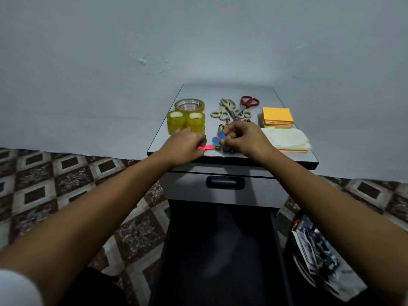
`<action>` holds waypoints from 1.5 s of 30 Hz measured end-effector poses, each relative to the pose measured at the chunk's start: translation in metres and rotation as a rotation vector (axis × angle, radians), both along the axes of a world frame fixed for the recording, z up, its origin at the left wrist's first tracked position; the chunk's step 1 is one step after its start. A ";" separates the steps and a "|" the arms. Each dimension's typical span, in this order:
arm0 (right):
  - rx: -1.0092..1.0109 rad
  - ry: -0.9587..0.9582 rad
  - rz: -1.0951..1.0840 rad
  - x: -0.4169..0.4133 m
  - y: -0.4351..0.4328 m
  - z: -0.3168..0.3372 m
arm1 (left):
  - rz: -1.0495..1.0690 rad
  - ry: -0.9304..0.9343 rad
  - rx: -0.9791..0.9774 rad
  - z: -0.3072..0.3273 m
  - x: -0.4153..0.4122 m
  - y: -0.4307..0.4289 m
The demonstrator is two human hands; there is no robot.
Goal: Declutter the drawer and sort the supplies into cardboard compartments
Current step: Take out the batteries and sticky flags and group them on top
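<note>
While both hands work at the near edge of the cabinet's grey surface [220, 91], the main risk is how light and close to that edge the paper pieces are. The left hand [187, 143] has its fingers curled around one end of a pink slip [206, 147], and the right hand [242, 135] pinches a few blue slips [217, 138] between thumb and fingertips. If either pinch loosens, a slip could slide off the near edge, into the open drawer [220, 250] below or onto the floor. The right hand also sits directly over some small cylinders [220, 129], possibly batteries or markers. A knuckle could nudge them, and being round they would probably roll.

The pink slip lies flat with its long axis running left to right along the near edge, and its free end points right toward the blue slips. The blue slips are held up off the surface at a tilt, but their exact direction is hard to make out. The cylinders lie near to far.

Farther back are the tape rolls [186, 119] on the left, scissors [231, 108] in the middle and an orange pad of notes [278, 117] on the right, with pale paper sheets [287, 139] in front of the pad. No cardboard compartments are in view, so sorting seems not yet begun.
</note>
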State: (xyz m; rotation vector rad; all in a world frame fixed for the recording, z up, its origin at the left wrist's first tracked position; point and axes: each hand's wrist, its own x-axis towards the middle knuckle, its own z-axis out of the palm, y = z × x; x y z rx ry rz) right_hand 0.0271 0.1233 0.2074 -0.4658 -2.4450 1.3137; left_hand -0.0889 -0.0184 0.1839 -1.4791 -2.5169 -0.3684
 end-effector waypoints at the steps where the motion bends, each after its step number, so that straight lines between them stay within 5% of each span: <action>1: 0.010 -0.006 0.005 -0.004 0.000 0.001 | -0.005 -0.008 0.002 -0.001 -0.002 0.000; 22: 0.326 -0.192 0.259 -0.073 0.006 0.006 | 0.043 -0.173 0.270 -0.023 -0.010 -0.033; 45: 0.752 -0.299 0.317 -0.084 0.009 0.002 | 0.025 -0.129 0.205 -0.021 -0.011 -0.018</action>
